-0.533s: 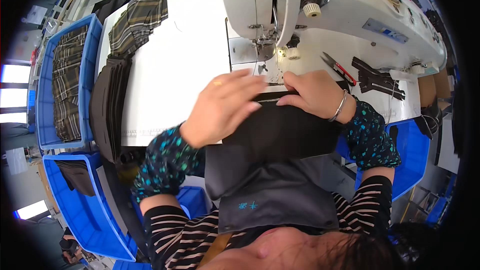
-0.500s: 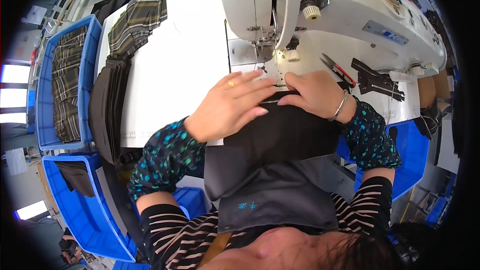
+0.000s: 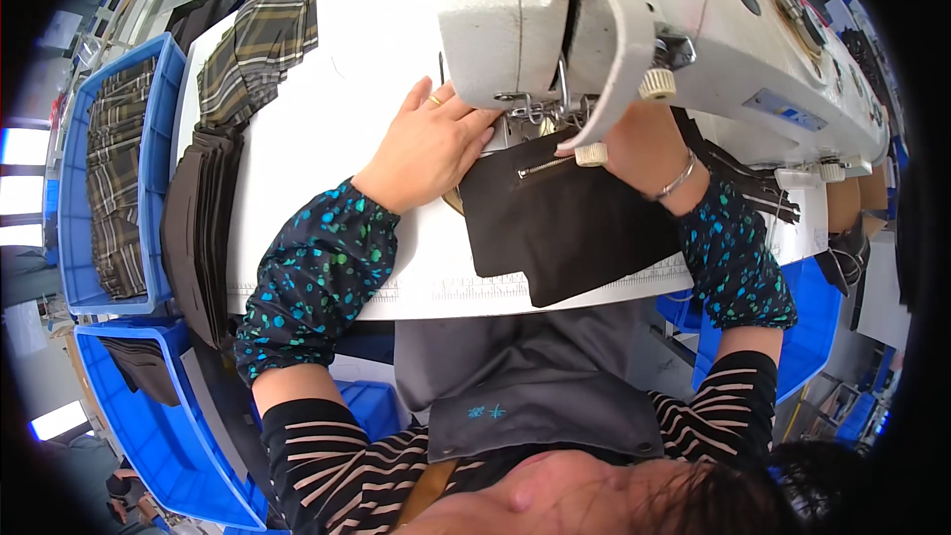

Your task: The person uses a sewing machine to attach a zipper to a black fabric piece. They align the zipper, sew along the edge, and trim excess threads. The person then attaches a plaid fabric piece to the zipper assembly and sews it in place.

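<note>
My left hand (image 3: 424,149) lies open, fingers outstretched, at the sewing machine's (image 3: 485,40) needle area, beside a dark fabric piece's upper left edge. That dark fabric piece (image 3: 565,238) has a metal zipper (image 3: 543,166) near its top and a notched lower edge. My right hand (image 3: 644,149) is closed on the piece at the zipper's right, partly hidden behind the machine's curved arm and knob. Loose dark zippers (image 3: 768,198) lie beside my right wrist, partly covered.
Plaid pieces (image 3: 258,50) and stacked brown pieces (image 3: 198,228) lie along the white table's (image 3: 317,109) left side. A blue bin (image 3: 168,159) of plaid fabric and another blue bin (image 3: 163,446) stand at left; a blue bin (image 3: 812,337) sits below right. Part of another person (image 3: 124,485) shows at lower left.
Both hands and the dark fabric piece have moved forward to the needle area. My left hand's fingers are now beside the piece's edge. The machine looms larger and the table's front edge shows.
</note>
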Available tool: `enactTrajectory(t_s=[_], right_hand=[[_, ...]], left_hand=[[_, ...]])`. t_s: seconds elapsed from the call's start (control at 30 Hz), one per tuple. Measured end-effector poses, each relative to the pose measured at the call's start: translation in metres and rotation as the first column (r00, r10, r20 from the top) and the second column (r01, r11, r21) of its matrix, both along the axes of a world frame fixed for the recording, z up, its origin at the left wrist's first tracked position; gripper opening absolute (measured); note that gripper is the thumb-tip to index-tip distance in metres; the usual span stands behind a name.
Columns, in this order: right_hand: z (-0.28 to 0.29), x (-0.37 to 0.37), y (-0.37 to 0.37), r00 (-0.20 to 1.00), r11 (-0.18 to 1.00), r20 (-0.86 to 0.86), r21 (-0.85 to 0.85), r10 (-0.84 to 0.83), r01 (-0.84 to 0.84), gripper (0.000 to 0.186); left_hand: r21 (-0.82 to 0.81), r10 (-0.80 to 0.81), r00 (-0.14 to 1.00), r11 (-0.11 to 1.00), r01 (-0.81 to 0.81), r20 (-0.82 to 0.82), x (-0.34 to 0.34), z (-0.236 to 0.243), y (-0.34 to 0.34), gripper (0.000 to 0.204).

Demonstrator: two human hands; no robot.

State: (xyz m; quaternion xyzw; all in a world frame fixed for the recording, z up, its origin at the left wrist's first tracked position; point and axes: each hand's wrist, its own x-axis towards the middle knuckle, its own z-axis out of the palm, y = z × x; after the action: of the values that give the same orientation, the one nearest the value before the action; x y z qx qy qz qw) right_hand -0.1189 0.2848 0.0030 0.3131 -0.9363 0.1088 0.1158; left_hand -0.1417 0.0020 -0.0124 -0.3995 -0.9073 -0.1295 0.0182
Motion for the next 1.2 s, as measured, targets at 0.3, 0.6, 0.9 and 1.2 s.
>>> enactTrajectory(t_s=[0.3,0.6,0.9,1.2], right_hand=[[-0.009,0.046,-0.023,0.978,0.975,0.011,-0.083,0.21,-0.208,0.052],[-0.012,0.05,-0.026,0.989,0.99,0.024,-0.008,0.143,-0.143,0.057],[-0.014,0.05,-0.027,0.992,0.993,0.019,-0.004,0.122,-0.122,0.057],[-0.017,0.051,-0.026,0.992,0.992,0.043,0.011,0.122,-0.122,0.058]], left_hand=[[-0.061,0.281,0.897,0.946,-0.319,-0.34,0.014,0.017,-0.016,0.026],[0.228,0.114,0.987,0.964,-0.138,0.116,0.056,0.014,0.019,0.027],[0.174,0.355,0.924,0.928,-0.329,-0.144,0.024,0.023,-0.011,0.019],[0.344,0.143,0.966,0.914,-0.213,0.216,0.041,0.026,0.007,0.022]])
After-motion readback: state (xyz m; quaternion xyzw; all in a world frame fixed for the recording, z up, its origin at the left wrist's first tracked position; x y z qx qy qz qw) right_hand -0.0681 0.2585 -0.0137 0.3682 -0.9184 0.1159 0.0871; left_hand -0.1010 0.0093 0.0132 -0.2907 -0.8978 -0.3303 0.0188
